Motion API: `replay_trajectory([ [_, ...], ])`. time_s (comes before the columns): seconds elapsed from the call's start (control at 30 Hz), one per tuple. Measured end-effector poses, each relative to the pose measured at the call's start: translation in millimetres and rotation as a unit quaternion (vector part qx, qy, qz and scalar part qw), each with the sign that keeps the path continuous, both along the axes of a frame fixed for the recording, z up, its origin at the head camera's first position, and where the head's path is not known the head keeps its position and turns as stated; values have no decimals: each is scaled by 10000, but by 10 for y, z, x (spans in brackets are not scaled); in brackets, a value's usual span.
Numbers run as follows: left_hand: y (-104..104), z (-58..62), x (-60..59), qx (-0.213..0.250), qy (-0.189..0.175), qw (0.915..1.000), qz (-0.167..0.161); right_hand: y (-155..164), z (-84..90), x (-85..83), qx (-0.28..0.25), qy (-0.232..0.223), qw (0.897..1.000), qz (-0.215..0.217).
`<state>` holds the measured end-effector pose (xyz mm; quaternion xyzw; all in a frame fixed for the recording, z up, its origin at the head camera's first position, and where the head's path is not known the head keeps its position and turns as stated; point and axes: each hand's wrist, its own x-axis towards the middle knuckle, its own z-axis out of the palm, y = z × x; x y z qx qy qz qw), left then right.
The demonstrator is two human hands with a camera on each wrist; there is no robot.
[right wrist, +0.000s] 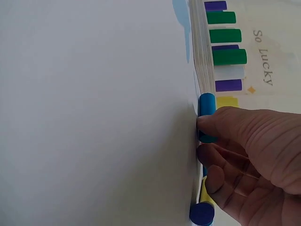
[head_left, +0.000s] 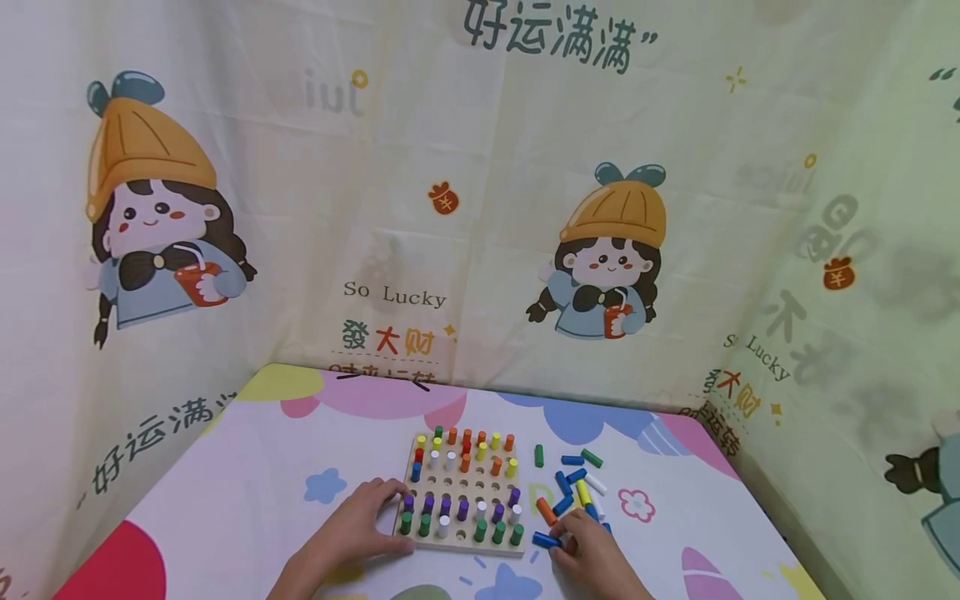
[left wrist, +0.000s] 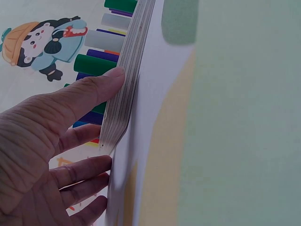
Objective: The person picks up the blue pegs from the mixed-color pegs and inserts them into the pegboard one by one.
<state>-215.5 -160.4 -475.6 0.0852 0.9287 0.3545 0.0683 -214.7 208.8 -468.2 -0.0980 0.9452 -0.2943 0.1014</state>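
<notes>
A square wooden peg board (head_left: 459,485) lies on the table, with coloured pegs upright in its far and near rows. My left hand (head_left: 386,521) rests at the board's near left corner. Its thumb (left wrist: 101,84) presses the board's edge (left wrist: 129,70) beside a green peg (left wrist: 96,64), and the fingers lie fairly straight on the table. My right hand (head_left: 564,540) sits just right of the board and pinches a blue peg (head_left: 546,540) lying on the table. The thumb is on that blue peg (right wrist: 207,106), close to the board's edge (right wrist: 200,47).
Several loose pegs (head_left: 579,483) lie scattered right of the board, among them a green one (head_left: 538,455) and an orange one (head_left: 546,511). A colourful cloth covers the table (head_left: 247,492). Cartoon-printed fabric walls (head_left: 480,208) close in the back and both sides.
</notes>
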Motion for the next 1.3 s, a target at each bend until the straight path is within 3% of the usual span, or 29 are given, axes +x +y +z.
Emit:
replay_trajectory([
  [0.33, -8, 7, 9, 15, 48, 10000, -39, 4, 24, 18, -249, -125, 9994, -215],
  [0.6, -11, -8, 5, 11, 117, 9999, -111, 28, 32, 22, -339, 548, 9978, -175],
  [1.3, -10, 25, 11, 13, -1, 10000, -72, -182, 120, 58, -796, 1629, 9822, -479],
])
